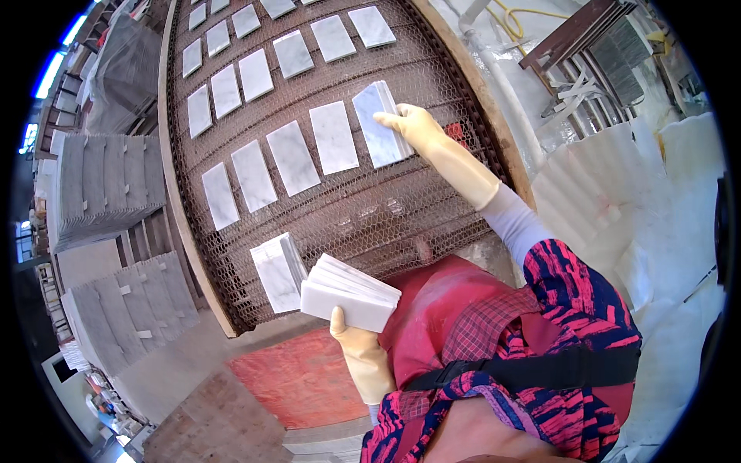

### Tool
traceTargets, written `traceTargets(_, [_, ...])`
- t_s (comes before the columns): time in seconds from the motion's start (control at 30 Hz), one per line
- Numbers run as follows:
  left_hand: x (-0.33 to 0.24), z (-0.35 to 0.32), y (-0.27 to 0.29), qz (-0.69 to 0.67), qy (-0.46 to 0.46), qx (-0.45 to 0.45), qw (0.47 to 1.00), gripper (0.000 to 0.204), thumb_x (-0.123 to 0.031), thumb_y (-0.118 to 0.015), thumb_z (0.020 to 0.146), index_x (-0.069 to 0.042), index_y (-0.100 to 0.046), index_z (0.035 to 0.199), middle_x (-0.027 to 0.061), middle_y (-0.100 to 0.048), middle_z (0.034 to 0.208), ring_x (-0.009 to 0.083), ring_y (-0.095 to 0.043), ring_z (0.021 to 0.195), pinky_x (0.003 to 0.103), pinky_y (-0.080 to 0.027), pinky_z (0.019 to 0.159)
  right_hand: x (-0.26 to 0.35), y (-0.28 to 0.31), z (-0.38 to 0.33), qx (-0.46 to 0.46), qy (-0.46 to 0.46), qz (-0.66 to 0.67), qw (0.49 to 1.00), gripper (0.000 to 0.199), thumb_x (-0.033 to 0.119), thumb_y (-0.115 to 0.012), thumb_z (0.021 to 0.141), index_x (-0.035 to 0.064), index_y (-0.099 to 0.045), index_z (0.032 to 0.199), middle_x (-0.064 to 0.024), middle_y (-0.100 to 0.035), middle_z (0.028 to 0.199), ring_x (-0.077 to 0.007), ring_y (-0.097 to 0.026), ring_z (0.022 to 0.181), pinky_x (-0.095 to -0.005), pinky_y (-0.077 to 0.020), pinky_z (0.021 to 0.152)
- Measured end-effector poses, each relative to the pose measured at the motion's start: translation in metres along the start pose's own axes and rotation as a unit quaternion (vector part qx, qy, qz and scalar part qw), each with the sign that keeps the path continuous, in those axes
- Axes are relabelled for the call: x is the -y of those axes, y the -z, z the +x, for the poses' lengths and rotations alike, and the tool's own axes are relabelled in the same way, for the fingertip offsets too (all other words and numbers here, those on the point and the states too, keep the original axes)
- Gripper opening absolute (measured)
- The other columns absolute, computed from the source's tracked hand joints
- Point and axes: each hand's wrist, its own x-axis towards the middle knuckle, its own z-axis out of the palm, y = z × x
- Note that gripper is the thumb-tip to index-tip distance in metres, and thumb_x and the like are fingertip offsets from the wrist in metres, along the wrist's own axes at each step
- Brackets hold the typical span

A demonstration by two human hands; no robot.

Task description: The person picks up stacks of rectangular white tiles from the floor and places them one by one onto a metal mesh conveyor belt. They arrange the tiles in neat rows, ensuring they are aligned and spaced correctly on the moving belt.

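Note:
My left hand [361,356], in a cream rubber glove, is closed round a fanned stack of white marble tiles [349,297], its thumb over the near face. My right hand [419,131], gloved the same way, grips the edge of another short stack of marble tiles [376,127] at the right end of the nearest row. Its thumb lies on the top tile; the other fingers are mostly hidden behind. Left of the held fan, a leaning stack of tiles [278,274] rests on the wire-mesh conveyor [370,224]. Single grey-veined tiles [292,158] lie in rows beyond.
Wooden rails [185,239] edge the mesh. Large stacks of grey slabs [112,189] stand on the left, beside a red board [301,378] on the floor. White foam sheeting [594,185] and a brown metal frame [575,35] are at the right.

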Motion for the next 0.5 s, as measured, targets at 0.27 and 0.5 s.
traceTargets(0.27, [0.006, -0.006, -0.007, 0.045, -0.051, -0.01, 0.998, 0.069, -0.048, -0.062, 0.106, -0.005, -0.049, 0.159, 0.0151, -0.062, 0.15, 0.0345, -0.063, 0.132, 0.053, -0.054, 0.112, -0.002, 0.003, 0.028, -0.031, -0.021, -0.042, 0.998, 0.055, 0.056, -0.077, 0.096, 0.0056, -0.076, 0.118, -0.0138, -0.079, 0.115, -0.0244, -0.074, 0.102, -0.0395, -0.054, 0.096])
traceTargets(0.5, [-0.01, 0.003, -0.009, 0.006, -0.001, -0.008, 1.0, 0.088, -0.061, -0.071, 0.092, -0.004, -0.051, 0.156, 0.0171, -0.064, 0.145, 0.0382, -0.064, 0.13, 0.056, -0.054, 0.111, 0.015, 0.033, 0.009, -0.073, -0.05, -0.009, 0.996, 0.039, 0.049, -0.075, 0.1, 0.0116, -0.077, 0.113, -0.0069, -0.08, 0.108, -0.0152, -0.071, 0.093, -0.0382, -0.054, 0.093])
